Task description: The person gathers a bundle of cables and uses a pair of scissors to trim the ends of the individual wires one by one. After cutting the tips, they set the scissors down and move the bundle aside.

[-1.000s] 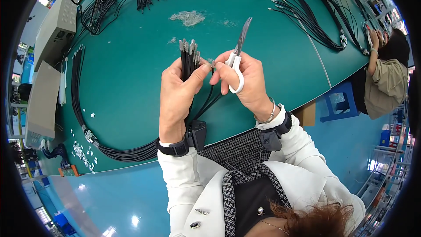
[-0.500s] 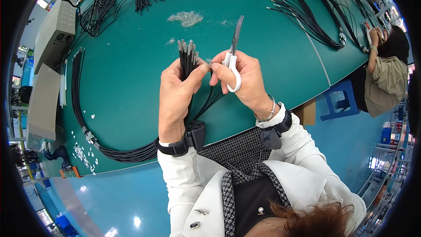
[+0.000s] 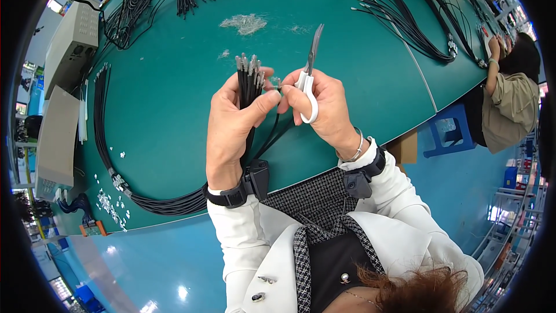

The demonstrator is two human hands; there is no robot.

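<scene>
My left hand (image 3: 229, 122) is wrapped round a bundle of black cables (image 3: 250, 84), whose stripped silvery ends point up and away from me. Its thumb reaches right, close to the fingertips of my right hand (image 3: 324, 101). White-handled scissors (image 3: 313, 69) are held in the right hand, blades pointing up. Thumb and forefinger of that same hand pinch the end of a single black cable (image 3: 277, 119), with fine strands showing at its tip. More black cables (image 3: 272, 139) run down behind the hands, partly hidden by the left wrist.
Fine clipped strands (image 3: 244, 24) lie in a pile on the green table (image 3: 174, 110). White scraps (image 3: 107, 203) are scattered at the left. Grey instrument boxes (image 3: 75, 46) stand along the left edge. More cable bundles (image 3: 417, 29) lie at the far right, near a seated co-worker (image 3: 507, 98).
My left thumb has drawn slightly down and away from the pinched cable end, opening a small gap. The scissors have dropped slightly; both hands keep their holds.
</scene>
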